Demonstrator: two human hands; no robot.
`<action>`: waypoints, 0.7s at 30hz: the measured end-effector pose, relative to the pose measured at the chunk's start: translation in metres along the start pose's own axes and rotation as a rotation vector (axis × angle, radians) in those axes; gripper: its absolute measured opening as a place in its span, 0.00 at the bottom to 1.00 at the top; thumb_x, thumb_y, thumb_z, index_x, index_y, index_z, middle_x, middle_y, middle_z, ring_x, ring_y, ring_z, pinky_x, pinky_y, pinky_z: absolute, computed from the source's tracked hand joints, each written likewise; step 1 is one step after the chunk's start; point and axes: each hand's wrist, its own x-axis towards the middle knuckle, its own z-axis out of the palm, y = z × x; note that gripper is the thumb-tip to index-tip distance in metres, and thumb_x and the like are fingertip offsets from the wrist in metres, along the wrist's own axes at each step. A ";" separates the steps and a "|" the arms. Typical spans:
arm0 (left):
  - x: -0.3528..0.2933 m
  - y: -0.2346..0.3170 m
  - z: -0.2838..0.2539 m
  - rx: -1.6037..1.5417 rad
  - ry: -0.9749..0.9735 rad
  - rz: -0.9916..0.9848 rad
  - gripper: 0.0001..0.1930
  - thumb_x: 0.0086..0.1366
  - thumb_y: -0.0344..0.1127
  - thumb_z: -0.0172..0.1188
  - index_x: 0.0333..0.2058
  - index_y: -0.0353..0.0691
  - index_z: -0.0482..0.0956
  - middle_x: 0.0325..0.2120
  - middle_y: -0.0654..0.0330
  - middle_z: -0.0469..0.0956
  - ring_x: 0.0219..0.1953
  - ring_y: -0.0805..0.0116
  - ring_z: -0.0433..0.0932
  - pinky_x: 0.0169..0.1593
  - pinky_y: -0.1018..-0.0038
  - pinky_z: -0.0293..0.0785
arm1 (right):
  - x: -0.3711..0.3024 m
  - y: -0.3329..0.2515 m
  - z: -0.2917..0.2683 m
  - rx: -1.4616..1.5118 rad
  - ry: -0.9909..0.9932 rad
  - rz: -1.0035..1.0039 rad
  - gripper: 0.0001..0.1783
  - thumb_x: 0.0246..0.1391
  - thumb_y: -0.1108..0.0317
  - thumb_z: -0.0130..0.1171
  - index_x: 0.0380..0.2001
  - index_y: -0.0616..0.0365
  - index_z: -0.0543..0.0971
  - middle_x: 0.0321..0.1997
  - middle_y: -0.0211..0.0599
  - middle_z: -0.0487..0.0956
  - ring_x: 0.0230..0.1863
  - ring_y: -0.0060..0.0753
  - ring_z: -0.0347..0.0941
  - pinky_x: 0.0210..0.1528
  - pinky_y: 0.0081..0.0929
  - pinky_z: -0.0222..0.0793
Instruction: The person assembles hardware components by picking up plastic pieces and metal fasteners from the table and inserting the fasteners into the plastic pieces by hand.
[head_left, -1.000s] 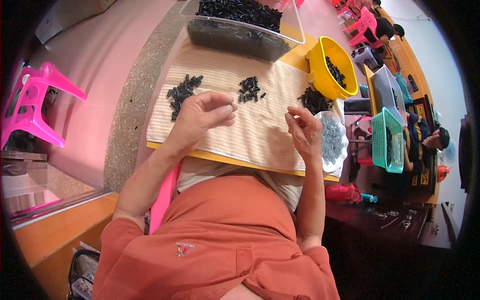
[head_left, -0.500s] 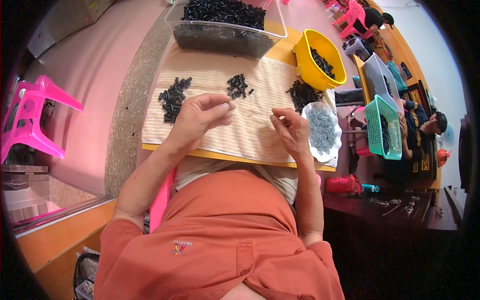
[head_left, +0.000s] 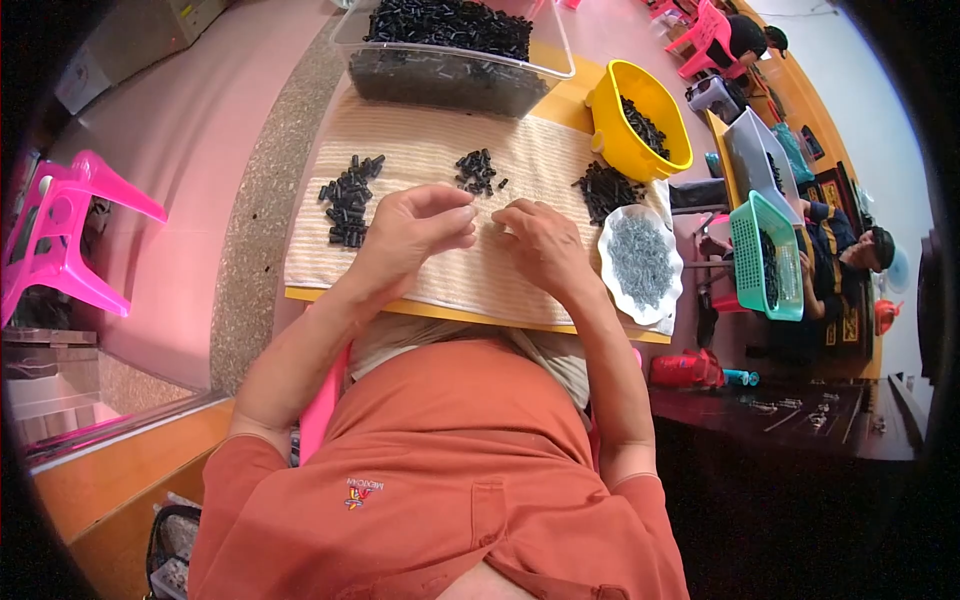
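Over the striped cream towel [head_left: 410,130], my left hand [head_left: 412,238] is closed, thumb against fingertips; anything in the pinch is too small to make out. My right hand [head_left: 545,245] is just right of it, palm down, with fingers curled together and tips hidden. Beyond the left hand lies a pile of short black tubes [head_left: 347,205]. A smaller heap of black pieces [head_left: 477,172] sits beyond both hands, and thinner black pieces [head_left: 608,190] are heaped to the right. Near my right forearm, a white scalloped dish [head_left: 642,317] holds many small clear pieces [head_left: 640,260].
At the table's far end stands a clear bin [head_left: 450,88] of black tubes, with a yellow basin [head_left: 610,120] beside it. A pink stool [head_left: 75,225] is at left. To the right, another person [head_left: 850,255] sits by a green basket [head_left: 745,260].
My right hand has moved left, from beside the white dish to near the left hand, and turned palm down. My left hand has barely shifted.
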 end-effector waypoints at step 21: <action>0.000 -0.023 -0.016 0.052 -0.016 0.017 0.09 0.65 0.29 0.64 0.43 0.34 0.80 0.36 0.60 0.82 0.35 0.74 0.82 0.42 0.76 0.83 | -0.019 0.013 0.012 0.442 0.175 0.170 0.06 0.49 0.75 0.68 0.32 0.60 0.81 0.29 0.41 0.80 0.30 0.36 0.78 0.34 0.29 0.74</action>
